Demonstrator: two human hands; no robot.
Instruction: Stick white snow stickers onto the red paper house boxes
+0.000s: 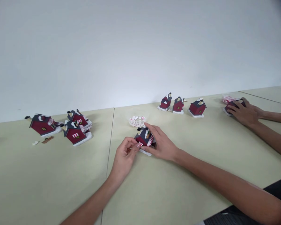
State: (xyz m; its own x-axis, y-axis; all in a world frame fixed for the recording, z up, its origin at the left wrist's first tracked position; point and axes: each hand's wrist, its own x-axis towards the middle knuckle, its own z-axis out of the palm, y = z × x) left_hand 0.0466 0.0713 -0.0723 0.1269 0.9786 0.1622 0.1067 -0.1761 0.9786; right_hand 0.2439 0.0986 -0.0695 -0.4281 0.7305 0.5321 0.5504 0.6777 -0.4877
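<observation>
A small dark red house [144, 139] with a dark, snow-patched roof and a white base stands on the table between my hands. My right hand [162, 145] grips its right side, thumb low on the front and fingers at the roof. Against the left wall, my left hand [126, 153] pinches a small red-and-white striped piece [140, 144] between thumb and fingertips. Just behind the house lies a clear round dish [137, 121] of small white and red pieces.
Finished-looking red houses [77, 134] stand at the left, near a brown scrap [47, 140] and a white one [36, 142]. More houses [197, 108] stand at the back right. Another person's hands [245, 112] hold a house at the far right, beside a pink-and-white bundle [228, 99].
</observation>
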